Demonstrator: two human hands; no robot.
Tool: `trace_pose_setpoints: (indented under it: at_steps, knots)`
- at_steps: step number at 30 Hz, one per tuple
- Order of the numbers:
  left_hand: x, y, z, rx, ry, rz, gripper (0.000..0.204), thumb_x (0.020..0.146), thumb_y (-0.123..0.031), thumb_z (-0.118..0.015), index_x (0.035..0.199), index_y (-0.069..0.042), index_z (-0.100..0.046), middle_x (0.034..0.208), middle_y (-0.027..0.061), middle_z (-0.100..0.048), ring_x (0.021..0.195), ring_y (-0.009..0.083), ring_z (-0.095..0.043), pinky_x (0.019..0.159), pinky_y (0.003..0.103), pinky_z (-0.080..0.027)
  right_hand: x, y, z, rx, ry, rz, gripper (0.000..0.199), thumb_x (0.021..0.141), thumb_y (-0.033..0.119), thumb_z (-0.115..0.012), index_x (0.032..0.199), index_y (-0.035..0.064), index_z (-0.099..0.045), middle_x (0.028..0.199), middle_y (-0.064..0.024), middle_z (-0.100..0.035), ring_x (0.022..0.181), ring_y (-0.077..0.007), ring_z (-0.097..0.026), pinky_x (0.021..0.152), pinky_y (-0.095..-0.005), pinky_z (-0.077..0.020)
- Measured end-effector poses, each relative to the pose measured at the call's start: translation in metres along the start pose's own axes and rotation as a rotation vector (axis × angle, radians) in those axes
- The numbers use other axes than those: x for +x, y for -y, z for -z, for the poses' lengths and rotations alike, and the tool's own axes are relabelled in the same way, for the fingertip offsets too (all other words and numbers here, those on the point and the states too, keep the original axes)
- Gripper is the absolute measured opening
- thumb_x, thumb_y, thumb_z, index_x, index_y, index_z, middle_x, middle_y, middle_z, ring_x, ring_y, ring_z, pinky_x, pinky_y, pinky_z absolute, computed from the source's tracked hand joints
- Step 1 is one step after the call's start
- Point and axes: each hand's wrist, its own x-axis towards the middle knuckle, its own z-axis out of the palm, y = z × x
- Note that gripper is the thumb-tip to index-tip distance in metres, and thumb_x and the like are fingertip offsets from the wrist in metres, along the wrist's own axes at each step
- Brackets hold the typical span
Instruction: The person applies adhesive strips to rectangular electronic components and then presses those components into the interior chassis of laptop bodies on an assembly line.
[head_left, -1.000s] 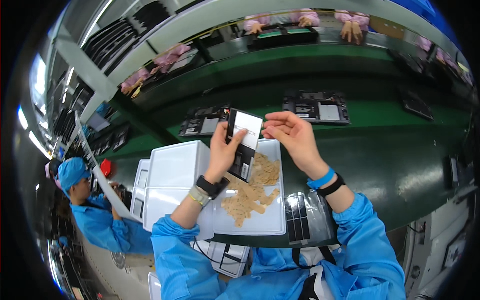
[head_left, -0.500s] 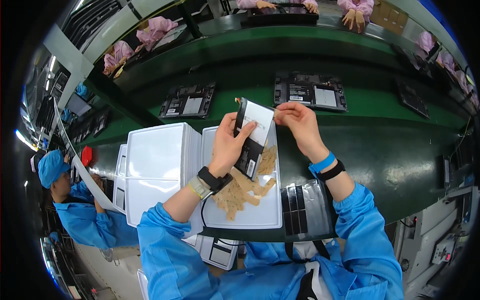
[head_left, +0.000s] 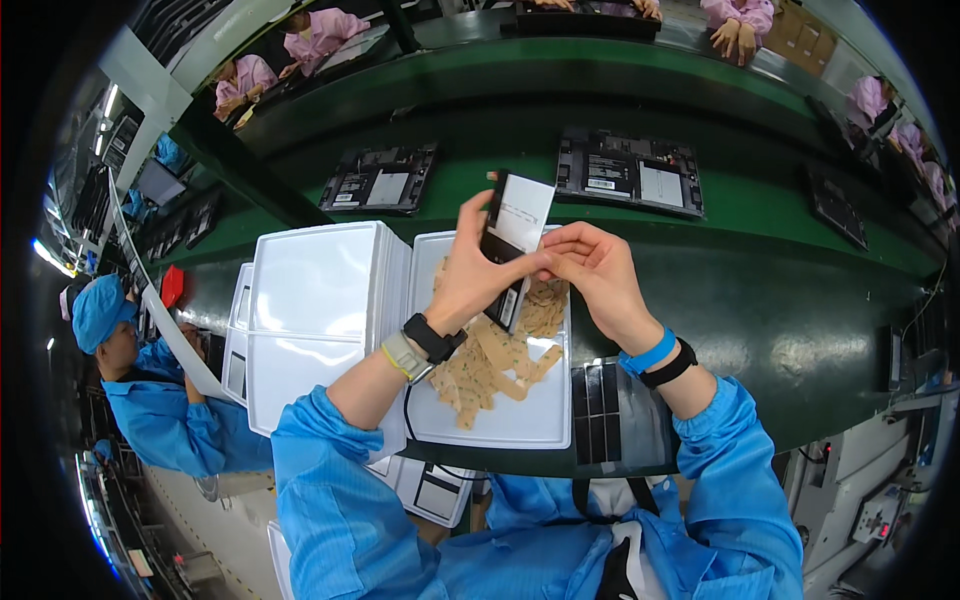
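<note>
My left hand (head_left: 465, 280) is closed around a flat battery pack (head_left: 524, 205), black with a white upper panel, held tilted above a white tray (head_left: 530, 428). A small orange connector end sticks out at the pack's top corner. My right hand (head_left: 600, 280) is pinched at the pack's right edge, its fingertips meeting my left thumb. Whatever lies between those fingertips is too small to make out. Below both hands, a loose heap of tan paper strips (head_left: 475, 385) covers much of the tray.
Stacked white trays (head_left: 310, 285) stand left of the heap. Black pads on a clear sheet (head_left: 597, 410) lie to the right. Beyond, opened device bodies (head_left: 632, 172) sit on the green line (head_left: 480, 150). A co-worker in blue (head_left: 165, 400) works at left; others in pink across.
My right hand has come down from the pack's upper right edge to beside my left thumb. The pack has risen slightly in view, and my left thumb has slid off its white panel.
</note>
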Motion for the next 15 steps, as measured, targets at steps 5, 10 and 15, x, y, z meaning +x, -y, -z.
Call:
trace_pose_setpoints:
  at_steps: [5,10,15]
  knots:
    - [-0.004,0.005,-0.003,-0.284,0.116,0.125,0.084,0.092,-0.02,-0.082,0.155,0.0,-0.03,0.137,0.0165,-0.06,0.122,0.02,-0.061,0.106,0.035,-0.049,0.011,-0.009,0.009,-0.002,-0.052,0.055,0.021,0.093,-0.006,-0.067,0.114,-0.0069,-0.069,0.099,-0.0101,-0.075,0.087,-0.0127,-0.072,0.084,-0.026,-0.0579]
    - [0.001,0.006,-0.006,-0.356,-0.05,0.168,0.074,0.099,-0.017,-0.074,0.155,0.0,-0.029,0.144,0.0173,-0.057,0.127,0.0216,-0.061,0.109,0.037,-0.049,0.016,-0.011,0.023,-0.386,-0.112,0.202,0.018,0.092,-0.006,-0.066,0.109,-0.0055,-0.074,0.099,-0.0077,-0.076,0.089,-0.0107,-0.071,0.083,-0.0259,-0.0589]
    - [-0.001,0.006,-0.006,-0.279,-0.144,0.099,0.088,0.09,-0.023,-0.086,0.15,0.006,-0.028,0.122,0.0129,-0.064,0.112,0.0163,-0.063,0.097,0.032,-0.052,-0.016,-0.003,-0.036,-0.11,-0.011,0.041,0.025,0.093,0.0,-0.076,0.115,-0.0078,-0.069,0.105,-0.0128,-0.075,0.097,-0.0146,-0.074,0.089,-0.0277,-0.061]
